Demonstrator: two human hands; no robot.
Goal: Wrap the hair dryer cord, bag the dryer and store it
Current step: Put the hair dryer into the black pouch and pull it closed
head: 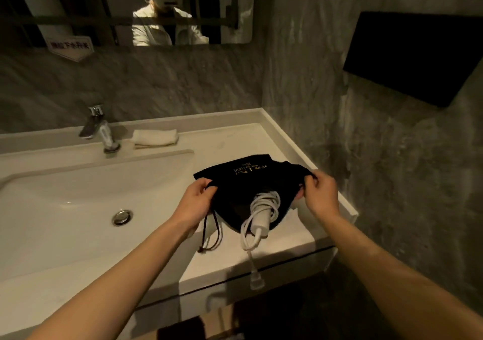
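Sink (78,183): at 9 o'clock, set in the counter (235,141); faucet (100,130) at 10 o'clock, folded towel (155,137) just beside it at 11.
Left hand (194,198): fingers closed in a pinch on the left edge of the bag's mouth, wrist low, forearm running in from 7 o'clock.
Drawstring (213,235): hangs loose under the left hand, its loop lying on the counter.
Bag (243,180): black, with gold lettering, lying flat at the frame's centre, mouth facing 6 o'clock toward the person.
Hair dryer (261,222): white handle only shows, head hidden inside the bag; long axis runs 12 to 6.
Cord (265,203): coiled round the handle; the plug (256,278) dangles over the counter's front edge at 6 o'clock.
Right hand (317,190): fingers curled shut on the right edge of the mouth, forearm in from 5 o'clock.
Key relation: the handle lies between the 2 hands, roughly as near to 1 as the other, a little below them.
Judgement: bagging is half done; the mouth likely has to come down toward 6 o'clock over handle and plug.
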